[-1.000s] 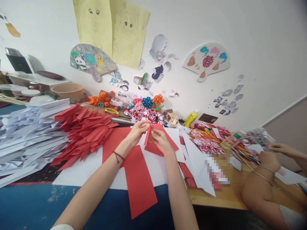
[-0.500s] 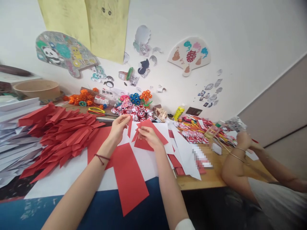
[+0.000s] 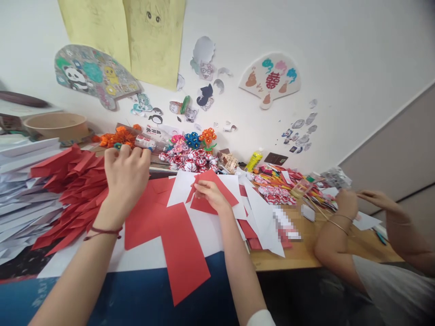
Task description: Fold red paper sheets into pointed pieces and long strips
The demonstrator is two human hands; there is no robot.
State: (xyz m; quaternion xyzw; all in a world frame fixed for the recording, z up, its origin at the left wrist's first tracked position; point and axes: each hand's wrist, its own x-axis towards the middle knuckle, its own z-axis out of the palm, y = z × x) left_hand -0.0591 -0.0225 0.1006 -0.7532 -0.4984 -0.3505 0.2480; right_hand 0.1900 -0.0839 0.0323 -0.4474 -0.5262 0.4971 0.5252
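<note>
My left hand [image 3: 127, 174] is over the right side of a pile of folded red paper strips [image 3: 73, 181], its back towards me. Its fingers curl downward, and their tips and whatever they may hold are hidden. My right hand [image 3: 211, 194] pinches red paper [image 3: 222, 190] between thumb and fingers, above white sheets [image 3: 234, 183]. Flat red sheets [image 3: 144, 217] lie between my arms. One red sheet [image 3: 185, 262] hangs past the table's front edge.
Folded white strips [image 3: 27, 194] are heaped at far left, near a round tan container [image 3: 56, 127]. Paper flowers [image 3: 190, 158], a yellow bottle [image 3: 254, 159] and colourful strips line the wall. At right, another person's hands [image 3: 348, 203] work over the wooden table [image 3: 288, 260].
My left hand has moved left and turned back-up, from beside my right hand to the red strip pile; the strip it held is out of sight. My right hand has stayed put.
</note>
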